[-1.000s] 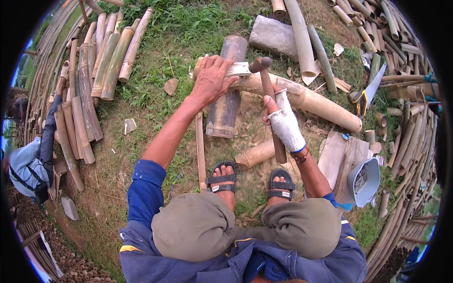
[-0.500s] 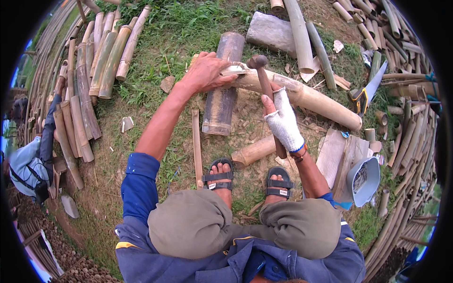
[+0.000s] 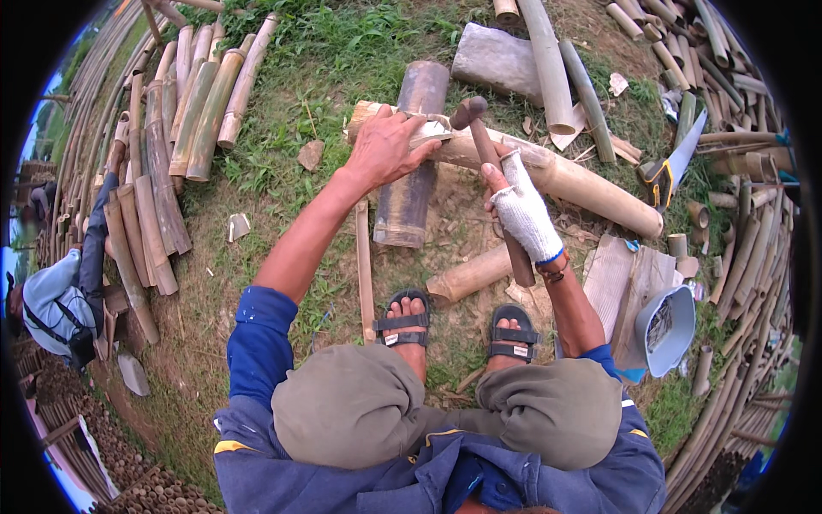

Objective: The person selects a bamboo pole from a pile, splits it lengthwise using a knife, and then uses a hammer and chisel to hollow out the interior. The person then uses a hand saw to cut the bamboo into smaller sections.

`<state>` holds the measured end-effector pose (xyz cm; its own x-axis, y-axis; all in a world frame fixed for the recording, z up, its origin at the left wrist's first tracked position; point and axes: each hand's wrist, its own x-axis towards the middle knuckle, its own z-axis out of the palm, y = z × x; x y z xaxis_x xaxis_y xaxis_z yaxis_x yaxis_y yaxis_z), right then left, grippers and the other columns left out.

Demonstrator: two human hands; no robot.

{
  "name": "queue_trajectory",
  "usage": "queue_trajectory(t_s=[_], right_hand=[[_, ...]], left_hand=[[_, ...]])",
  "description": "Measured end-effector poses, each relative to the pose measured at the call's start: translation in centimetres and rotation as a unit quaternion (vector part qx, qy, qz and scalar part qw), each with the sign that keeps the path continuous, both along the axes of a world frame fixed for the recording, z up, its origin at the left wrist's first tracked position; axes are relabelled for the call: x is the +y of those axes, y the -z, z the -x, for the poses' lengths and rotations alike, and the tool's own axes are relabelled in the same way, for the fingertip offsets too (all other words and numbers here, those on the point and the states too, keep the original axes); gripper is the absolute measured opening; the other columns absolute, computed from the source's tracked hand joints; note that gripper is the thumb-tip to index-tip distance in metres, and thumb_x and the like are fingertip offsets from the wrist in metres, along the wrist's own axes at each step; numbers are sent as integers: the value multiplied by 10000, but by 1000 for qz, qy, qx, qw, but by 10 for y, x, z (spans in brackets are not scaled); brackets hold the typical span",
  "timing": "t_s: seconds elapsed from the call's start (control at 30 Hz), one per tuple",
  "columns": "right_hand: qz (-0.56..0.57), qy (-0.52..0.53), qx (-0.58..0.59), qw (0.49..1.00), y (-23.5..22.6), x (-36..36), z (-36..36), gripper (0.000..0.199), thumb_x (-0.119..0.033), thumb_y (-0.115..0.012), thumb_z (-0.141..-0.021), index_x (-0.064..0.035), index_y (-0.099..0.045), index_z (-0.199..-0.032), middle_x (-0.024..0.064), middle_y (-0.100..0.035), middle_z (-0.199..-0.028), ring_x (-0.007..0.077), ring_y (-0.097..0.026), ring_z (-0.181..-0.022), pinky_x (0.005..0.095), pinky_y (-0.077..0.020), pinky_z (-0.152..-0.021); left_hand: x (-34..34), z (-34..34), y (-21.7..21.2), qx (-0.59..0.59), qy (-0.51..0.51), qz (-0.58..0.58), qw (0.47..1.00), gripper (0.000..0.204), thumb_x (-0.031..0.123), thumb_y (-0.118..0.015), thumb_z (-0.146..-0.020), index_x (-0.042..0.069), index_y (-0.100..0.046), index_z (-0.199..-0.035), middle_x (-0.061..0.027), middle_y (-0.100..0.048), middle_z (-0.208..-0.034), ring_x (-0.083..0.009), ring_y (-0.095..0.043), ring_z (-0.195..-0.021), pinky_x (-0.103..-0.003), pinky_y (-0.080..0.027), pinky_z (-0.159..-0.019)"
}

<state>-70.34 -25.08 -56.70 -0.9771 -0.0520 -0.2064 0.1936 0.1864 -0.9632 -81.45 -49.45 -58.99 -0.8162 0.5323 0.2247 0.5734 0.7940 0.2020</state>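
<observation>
My right hand [image 3: 522, 206], in a white fingerless glove, is closed round the wooden handle of a hammer [image 3: 509, 214]. The hammer's dark head [image 3: 468, 112] is up at the far end, over a pale bamboo pole [image 3: 591, 190]. My left hand [image 3: 387, 152], bare, grips that pole near its left end, thumb on the near side. Just beside its fingers is a whitish flat piece [image 3: 434, 130] with a dark edge; I cannot tell what it is. Crosswise under the pole lies a thick dark bamboo log [image 3: 402, 210].
A short bamboo piece [image 3: 469, 274] and a thin strip [image 3: 365, 270] lie near my feet. To the right are a handsaw [image 3: 675, 167], a wooden board [image 3: 610, 274] and a light-blue bucket [image 3: 667, 330]. Bamboo stacks [image 3: 205, 111] line both sides. A person [image 3: 60, 304] is at far left.
My left hand has shifted right and a little nearer, uncovering the pole's left end. The hammer stays in my right hand, nearly in place. The view has shifted slightly.
</observation>
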Motion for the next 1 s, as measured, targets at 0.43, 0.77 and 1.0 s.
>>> queue_trajectory(t_s=[0.43,0.77,1.0], right_hand=[[-1,35,43,998,-22,-3,3,569,-389,-530,-1143,-105,-381,-1614,-9,-557,-935,48,-575,-637,222,-480,-575],[74,23,3,997,-4,2,2,558,-350,-514,-1152,-104,-357,-1628,5,-530,-943,53,-578,-638,224,-483,-563],[101,1,41,994,-20,11,1,545,-333,-497,-1162,-74,-353,-1619,-21,-531,-808,55,-567,-631,226,-480,-572]], left_hand=[[1,1,2,-48,-30,-17,998,606,548,-683,-997,20,-731,-1291,-205,-748,-1073,-369,-630,-1047,-493,-529,-976],[14,-16,2,-81,-77,-84,990,561,498,-731,-951,40,-721,-1275,-212,-745,-1090,-385,-660,-1038,-510,-528,-944],[37,-16,-5,-174,-84,-146,970,598,484,-748,-927,84,-663,-1363,-230,-743,-1246,-414,-709,-1167,-535,-558,-976]])
